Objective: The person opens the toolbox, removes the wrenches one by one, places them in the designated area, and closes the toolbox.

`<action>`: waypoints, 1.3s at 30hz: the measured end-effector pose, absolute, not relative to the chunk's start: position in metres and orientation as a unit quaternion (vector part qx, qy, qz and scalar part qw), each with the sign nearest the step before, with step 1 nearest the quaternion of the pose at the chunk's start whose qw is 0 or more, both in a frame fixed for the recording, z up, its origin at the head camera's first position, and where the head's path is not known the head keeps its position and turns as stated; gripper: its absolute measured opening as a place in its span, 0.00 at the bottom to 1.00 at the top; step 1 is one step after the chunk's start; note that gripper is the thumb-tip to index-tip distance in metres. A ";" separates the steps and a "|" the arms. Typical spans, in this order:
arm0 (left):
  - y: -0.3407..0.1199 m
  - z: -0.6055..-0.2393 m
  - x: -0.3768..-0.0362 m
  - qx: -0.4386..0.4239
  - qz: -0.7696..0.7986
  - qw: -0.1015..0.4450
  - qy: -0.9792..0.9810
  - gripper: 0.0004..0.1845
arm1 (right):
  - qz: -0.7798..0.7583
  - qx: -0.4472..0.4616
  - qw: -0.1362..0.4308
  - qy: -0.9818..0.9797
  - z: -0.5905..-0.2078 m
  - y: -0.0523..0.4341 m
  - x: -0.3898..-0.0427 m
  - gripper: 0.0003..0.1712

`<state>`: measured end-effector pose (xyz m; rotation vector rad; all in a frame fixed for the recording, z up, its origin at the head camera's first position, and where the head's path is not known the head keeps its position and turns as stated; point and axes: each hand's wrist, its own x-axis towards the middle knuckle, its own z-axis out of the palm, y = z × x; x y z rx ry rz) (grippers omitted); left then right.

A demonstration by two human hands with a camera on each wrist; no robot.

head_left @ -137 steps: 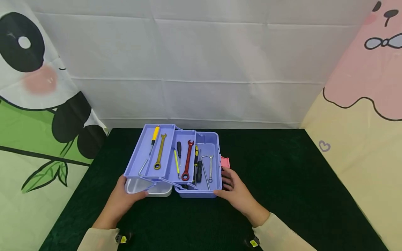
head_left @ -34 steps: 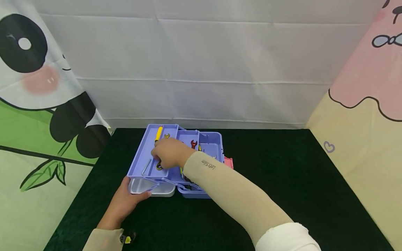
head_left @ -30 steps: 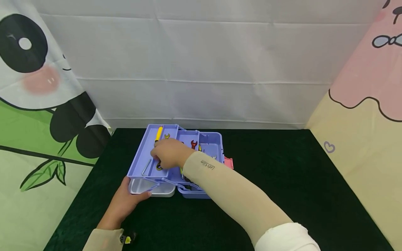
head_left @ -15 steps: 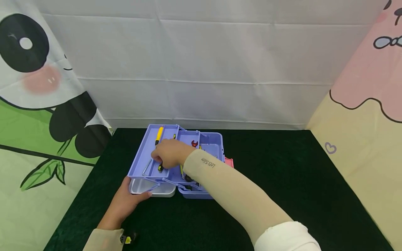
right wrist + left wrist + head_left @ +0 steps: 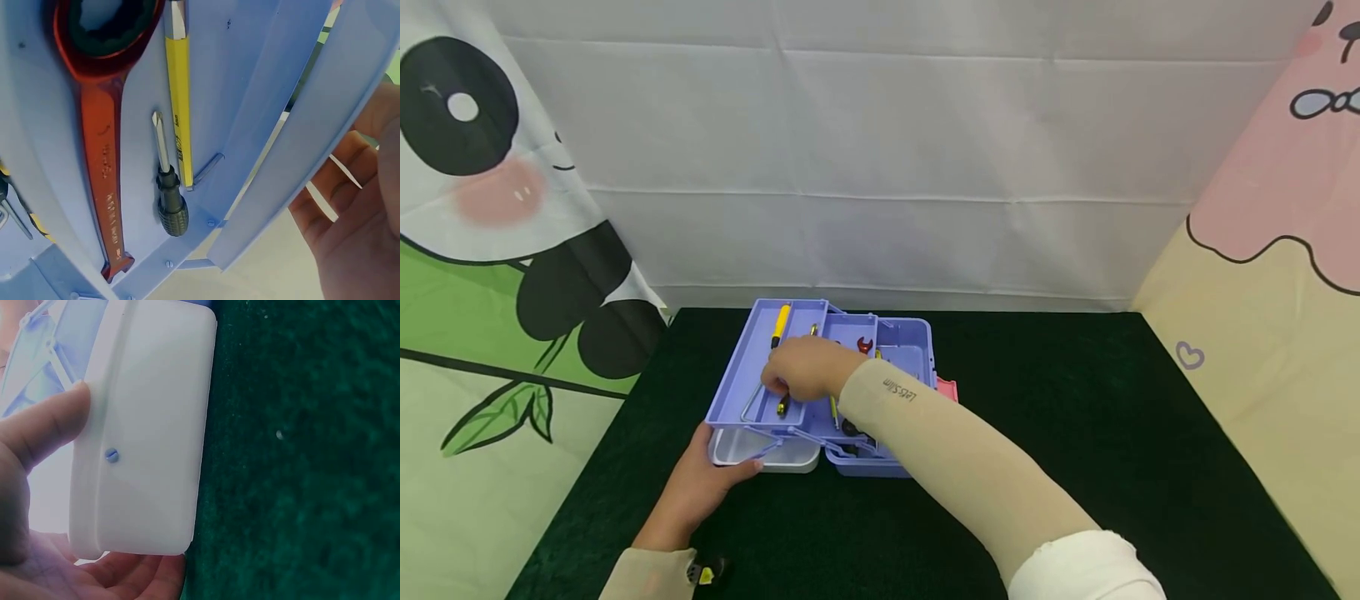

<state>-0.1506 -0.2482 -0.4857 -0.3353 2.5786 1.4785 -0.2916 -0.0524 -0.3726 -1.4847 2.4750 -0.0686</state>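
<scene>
A lilac cantilever toolbox (image 5: 913,335) stands unfolded on the dark green table. My left hand (image 5: 691,487) holds the corner of its whitish lid (image 5: 792,457), thumb on the rim and fingers round the far side, as the left wrist view shows. Over the upper tray, my right hand (image 5: 811,367) pinches a gold wrench (image 5: 783,407), turned on edge; the hand hides its middle. Beside it lie a yellow-handled tool (image 5: 781,323) and a hex key (image 5: 748,405). In the right wrist view the lower tray bears a red wrench (image 5: 103,156), a black-handled screwdriver (image 5: 171,206) and a yellow hexagonal-bodied tool (image 5: 179,106).
A pink latch (image 5: 947,388) sticks out at the box's right side. More tools in the bottom compartment are mostly covered by the right sleeve (image 5: 955,458). Behind the table (image 5: 1075,400) hangs a white cloth (image 5: 880,167), with printed cloths on both sides.
My right hand left the box's right side and reached across to the upper tray. There the gold wrench, first lying flat, was tipped onto its edge. The left hand keeps its hold on the lid.
</scene>
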 end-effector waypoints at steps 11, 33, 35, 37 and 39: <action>-0.249 -0.484 -0.150 -0.115 0.490 0.074 0.861 0.67 | -0.011 -0.535 0.092 0.840 -0.369 -0.051 -0.291 0.10; -0.248 -0.485 -0.149 -0.108 0.506 0.065 0.853 0.66 | -0.010 -0.555 0.038 0.831 -0.347 0.010 -0.283 0.12; -0.248 -0.485 -0.149 -0.112 0.504 0.066 0.854 0.66 | -0.019 -0.554 0.036 0.831 -0.347 0.019 -0.283 0.12; -0.248 -0.484 -0.149 -0.116 0.501 0.068 0.855 0.67 | -0.028 -0.551 0.030 0.834 -0.347 0.028 -0.283 0.12; -0.248 -0.484 -0.149 -0.120 0.499 0.070 0.856 0.67 | -0.037 -0.548 0.021 0.836 -0.348 0.038 -0.284 0.12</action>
